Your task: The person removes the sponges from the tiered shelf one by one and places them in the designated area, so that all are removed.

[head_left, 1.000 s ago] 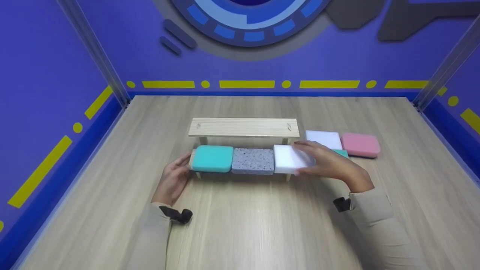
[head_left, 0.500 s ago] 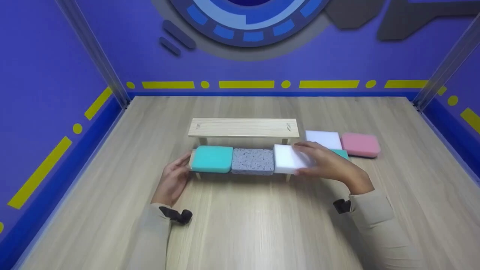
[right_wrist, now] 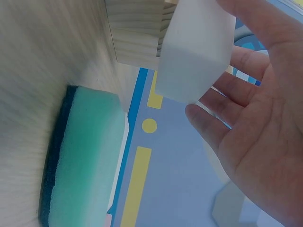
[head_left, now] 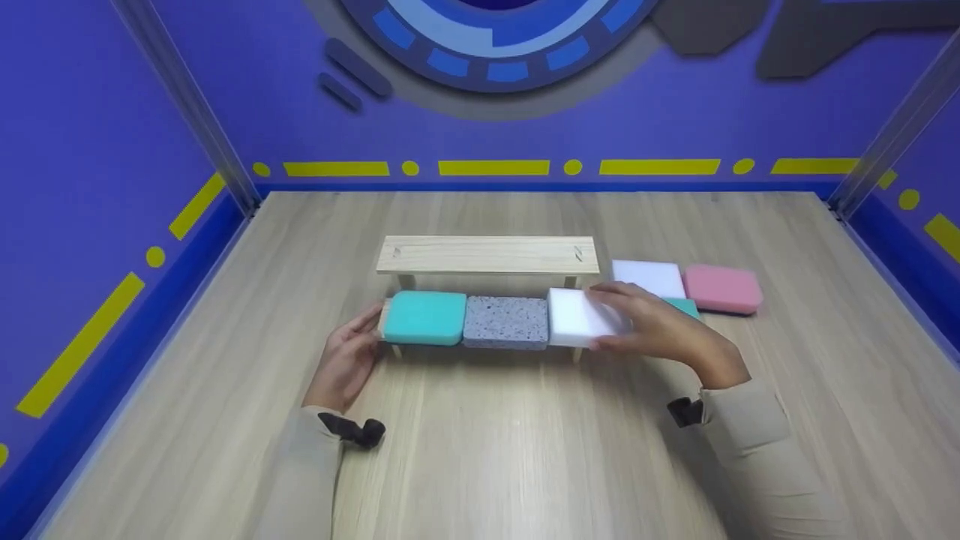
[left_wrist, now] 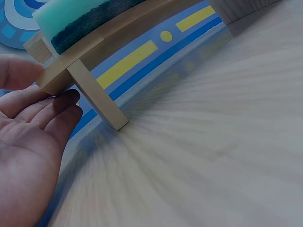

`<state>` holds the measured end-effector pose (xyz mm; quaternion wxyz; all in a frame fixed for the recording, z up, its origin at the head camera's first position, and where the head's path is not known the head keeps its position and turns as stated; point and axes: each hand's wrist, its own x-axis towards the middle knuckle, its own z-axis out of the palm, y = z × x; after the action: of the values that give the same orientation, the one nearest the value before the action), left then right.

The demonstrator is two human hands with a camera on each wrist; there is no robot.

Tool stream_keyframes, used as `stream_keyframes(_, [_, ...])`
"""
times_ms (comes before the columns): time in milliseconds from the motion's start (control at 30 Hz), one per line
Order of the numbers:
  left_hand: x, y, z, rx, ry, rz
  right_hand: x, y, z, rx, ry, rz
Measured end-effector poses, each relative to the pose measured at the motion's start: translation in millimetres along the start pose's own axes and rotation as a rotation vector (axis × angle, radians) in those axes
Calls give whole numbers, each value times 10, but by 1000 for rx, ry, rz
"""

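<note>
Left hand [head_left: 346, 358] pinches end of wooden shelf [left_wrist: 59, 75], green sponge [head_left: 425, 318] on it; right hand [head_left: 664, 328] grips white sponge [head_left: 576, 318] just beside grey sponge [head_left: 506, 322].

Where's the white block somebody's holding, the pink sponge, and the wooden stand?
Held white block [head_left: 576, 318]: head view, on its top face.
Pink sponge [head_left: 723, 287]: head view, on its pink top.
Wooden stand [left_wrist: 97, 95]: left wrist view, on one of its legs.
</note>
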<state>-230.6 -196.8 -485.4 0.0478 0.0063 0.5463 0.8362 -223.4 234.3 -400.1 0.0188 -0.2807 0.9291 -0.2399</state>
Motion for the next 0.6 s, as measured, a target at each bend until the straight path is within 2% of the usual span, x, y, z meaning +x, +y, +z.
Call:
stream_keyframes(300, [-8, 6, -2, 25, -5, 16, -18, 6, -1, 10, 8, -5])
stream_keyframes(600, [-8, 11, 2, 2, 4, 0, -38, 15, 2, -1, 10, 4])
